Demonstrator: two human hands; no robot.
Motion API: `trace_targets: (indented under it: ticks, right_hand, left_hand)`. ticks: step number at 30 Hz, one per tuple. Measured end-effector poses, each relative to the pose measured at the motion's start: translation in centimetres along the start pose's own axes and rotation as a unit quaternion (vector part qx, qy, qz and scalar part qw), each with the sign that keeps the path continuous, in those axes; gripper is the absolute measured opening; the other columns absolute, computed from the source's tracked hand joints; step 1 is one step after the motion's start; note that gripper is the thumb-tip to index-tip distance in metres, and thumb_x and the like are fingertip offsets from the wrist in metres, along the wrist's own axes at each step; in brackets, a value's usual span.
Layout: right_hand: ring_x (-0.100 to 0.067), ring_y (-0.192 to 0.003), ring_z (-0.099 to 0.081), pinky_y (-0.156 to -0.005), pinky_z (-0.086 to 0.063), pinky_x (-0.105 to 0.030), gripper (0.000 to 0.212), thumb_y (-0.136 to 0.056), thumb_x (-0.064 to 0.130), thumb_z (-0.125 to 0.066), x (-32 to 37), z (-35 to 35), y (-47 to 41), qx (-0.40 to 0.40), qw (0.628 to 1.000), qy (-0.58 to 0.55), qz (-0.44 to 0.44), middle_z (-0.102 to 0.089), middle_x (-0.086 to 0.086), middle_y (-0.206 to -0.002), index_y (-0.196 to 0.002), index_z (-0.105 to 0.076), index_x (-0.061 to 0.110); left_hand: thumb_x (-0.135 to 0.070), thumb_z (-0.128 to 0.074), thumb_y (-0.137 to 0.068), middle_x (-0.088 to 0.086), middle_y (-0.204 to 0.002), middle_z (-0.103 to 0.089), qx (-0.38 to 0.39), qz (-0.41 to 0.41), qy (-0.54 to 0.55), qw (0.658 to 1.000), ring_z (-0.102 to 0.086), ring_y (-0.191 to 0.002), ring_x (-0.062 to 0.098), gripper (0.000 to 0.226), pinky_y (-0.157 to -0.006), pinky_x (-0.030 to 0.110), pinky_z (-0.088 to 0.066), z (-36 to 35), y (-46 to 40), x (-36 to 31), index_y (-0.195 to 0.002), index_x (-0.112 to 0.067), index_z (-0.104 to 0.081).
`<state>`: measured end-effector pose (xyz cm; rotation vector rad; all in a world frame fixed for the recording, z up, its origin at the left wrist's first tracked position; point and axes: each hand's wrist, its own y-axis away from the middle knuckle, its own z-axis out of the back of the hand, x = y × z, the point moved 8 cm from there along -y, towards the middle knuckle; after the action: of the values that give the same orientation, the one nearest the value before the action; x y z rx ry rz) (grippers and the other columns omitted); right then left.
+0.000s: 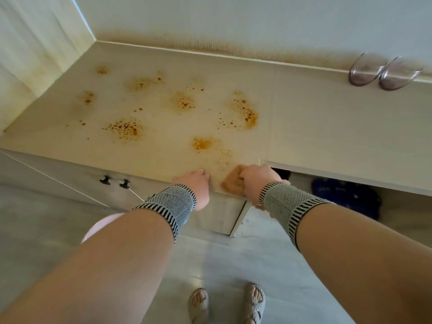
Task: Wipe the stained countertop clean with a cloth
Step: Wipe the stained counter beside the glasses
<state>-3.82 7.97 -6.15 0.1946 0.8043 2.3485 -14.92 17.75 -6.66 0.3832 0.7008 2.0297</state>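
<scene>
1. Right hand (pixel 257 181) curled over a tan cloth (pixel 232 182), pressing it at the near edge of the countertop (pixel 327 127).
2. Left hand (pixel 196 183) flat, fingers together, just left of the cloth.
3. Orange-brown stains (pixel 243 111) scattered beyond the cloth, nearest patch close behind.
4. Two clear bowls (pixel 383 71) far right of the cloth, against the wall.
5. Black cabinet knobs (pixel 114 181) below, left of the cloth.

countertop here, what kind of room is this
Probably a home kitchen or utility nook: a long pale countertop with orange stains set against a wall, cabinet doors with dark knobs below it, and two clear glass bowls by the wall.
</scene>
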Motion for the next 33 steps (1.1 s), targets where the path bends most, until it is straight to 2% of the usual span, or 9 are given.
trace_targets:
  ticks: [6,11,16,18,20,22,25,29,33]
  right_hand:
    - [-0.025,-0.117,-0.042,-0.102,-0.045,-0.042,0.061,-0.084,0.015,-0.073,6.0,-0.6,0.1,0.012,0.992,0.016,0.128,-0.049,0.001,-0.135,-0.140,-0.051,0.026]
    - [-0.028,-0.112,-0.057,-0.092,-0.053,-0.039,0.038,-0.092,0.013,-0.061,-0.1,0.3,-0.3,-0.032,0.995,-0.074,-0.063,-0.059,-0.007,-0.125,-0.130,-0.058,0.014]
    - [-0.030,-0.116,-0.043,-0.092,-0.048,-0.057,0.064,-0.076,0.013,-0.076,7.5,-1.9,-1.9,0.005,0.992,-0.125,0.025,-0.042,0.004,-0.134,-0.130,-0.050,0.035]
    - [-0.024,-0.109,-0.048,-0.084,-0.053,-0.046,0.068,-0.076,0.015,-0.077,7.7,-2.0,-2.1,0.003,0.992,-0.111,0.064,-0.040,0.006,-0.137,-0.130,-0.050,0.046]
    - [-0.022,-0.100,-0.054,-0.074,-0.054,-0.036,0.055,-0.082,0.019,-0.073,4.8,-1.4,-1.7,-0.013,0.983,-0.182,0.016,-0.042,0.001,-0.134,-0.128,-0.054,0.043]
    - [-0.030,-0.116,-0.047,-0.090,-0.052,-0.044,0.049,-0.083,0.020,-0.072,1.9,-0.5,-1.1,-0.059,0.978,-0.187,-0.073,-0.040,-0.002,-0.137,-0.128,-0.055,0.031]
    - [-0.034,-0.124,-0.038,-0.101,-0.044,-0.053,0.074,-0.072,0.020,-0.084,3.5,-0.3,-0.5,-0.034,0.980,-0.159,-0.110,-0.037,-0.007,-0.142,-0.135,-0.047,0.022]
    - [-0.026,-0.122,-0.041,-0.107,-0.041,-0.046,0.060,-0.082,0.013,-0.075,11.5,0.2,0.5,-0.035,0.993,-0.090,0.062,-0.044,-0.001,-0.138,-0.136,-0.051,0.023]
    - [-0.021,-0.101,-0.063,-0.082,-0.057,-0.029,0.049,-0.094,0.002,-0.046,13.6,1.1,0.8,-0.024,0.947,-0.309,0.084,-0.061,-0.003,-0.127,-0.135,-0.059,0.027]
  left_hand:
    - [-0.015,-0.044,-0.097,-0.006,-0.164,-0.013,-0.007,-0.016,-0.001,1.000,-0.031,-0.144,0.025,0.063,-0.115,0.049,-0.032,0.2,-0.8,1.6,-0.156,-0.020,-0.023]
    - [-0.007,-0.048,-0.095,-0.008,-0.165,0.004,0.000,-0.011,-0.009,1.000,-0.005,-0.152,0.023,0.078,-0.119,0.055,-0.020,-0.7,-0.3,3.0,-0.158,-0.028,-0.007]
    - [-0.007,-0.046,-0.093,0.000,-0.166,-0.005,-0.043,-0.056,0.037,0.997,-0.010,-0.151,0.019,0.071,-0.122,0.039,-0.017,-0.6,-0.9,3.4,-0.157,-0.015,-0.015]
    - [-0.007,-0.043,-0.096,0.003,-0.165,-0.005,-0.048,-0.062,0.045,0.996,-0.008,-0.151,0.018,0.068,-0.123,0.034,-0.013,-0.5,-0.6,3.6,-0.157,-0.011,-0.015]
    - [-0.004,-0.041,-0.096,0.002,-0.166,0.000,-0.044,-0.065,0.054,0.996,-0.006,-0.152,0.017,0.069,-0.123,0.032,-0.010,-0.7,-0.4,3.8,-0.158,-0.011,-0.010]
    - [0.000,-0.041,-0.096,-0.002,-0.166,0.002,-0.046,-0.062,0.069,0.995,-0.005,-0.152,0.016,0.071,-0.123,0.030,-0.010,-0.6,-0.1,4.1,-0.158,-0.012,-0.007]
    - [0.000,-0.043,-0.096,-0.001,-0.164,-0.014,-0.084,-0.063,0.107,0.989,-0.019,-0.149,0.017,0.066,-0.121,0.030,-0.019,0.2,0.1,4.3,-0.156,-0.013,-0.021]
    - [-0.012,-0.046,-0.095,0.006,-0.124,-0.066,-0.153,0.023,0.169,0.973,-0.062,-0.110,0.025,0.037,-0.092,0.036,-0.052,0.3,0.5,7.5,-0.126,-0.020,-0.063]
    - [-0.014,-0.048,-0.094,0.000,-0.104,-0.068,-0.163,0.111,0.299,0.934,-0.063,-0.095,0.022,0.025,-0.078,0.030,-0.050,-0.7,2.0,12.4,-0.106,-0.024,-0.067]
